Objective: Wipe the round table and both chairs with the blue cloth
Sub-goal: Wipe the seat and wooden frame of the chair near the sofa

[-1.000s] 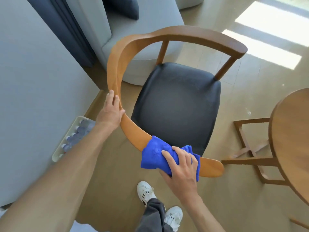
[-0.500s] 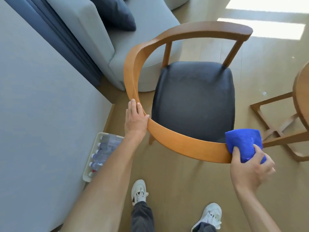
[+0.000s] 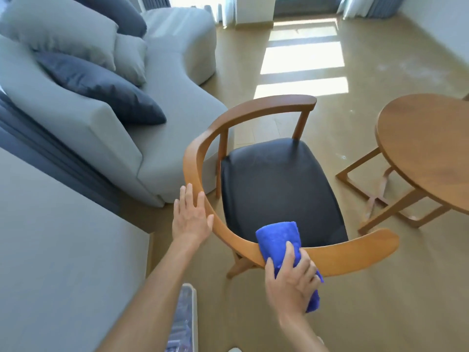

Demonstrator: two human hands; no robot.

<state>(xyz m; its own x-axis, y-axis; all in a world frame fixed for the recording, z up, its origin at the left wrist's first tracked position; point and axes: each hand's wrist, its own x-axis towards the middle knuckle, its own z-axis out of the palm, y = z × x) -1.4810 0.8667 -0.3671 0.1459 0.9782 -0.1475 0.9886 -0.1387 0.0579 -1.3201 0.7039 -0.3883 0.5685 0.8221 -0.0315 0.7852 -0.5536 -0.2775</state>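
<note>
— While we squeeze the blue cloth (image 3: 278,241) in our right hand (image 3: 291,280), what are we doing with it?

— We press it on the wooden rail (image 3: 355,252) of the chair (image 3: 279,189). Our fingers wrap around the cloth and hold it tight. The cloth is folded over the top of the rail, near the middle of the part closest to us.

— And our left hand (image 3: 191,217)?

— It holds nothing. It lies flat and open against the outside of the rail, where the rail bends, well apart from the cloth. We think it keeps the chair from sliding.

— So which part of the job is this?

— We think we are on the chair step, wiping the rail. We cannot tell if the black seat (image 3: 276,194) is wiped.

— What comes next?

— We think the cloth should slide along the rail, all the way to each end. We need to push down a bit so it rubs, and keep our left hand firm so the chair stays put.

— And the round table (image 3: 429,148)?

— It stands to the right, near the chair but not touching it. We only see one chair right now.
</note>
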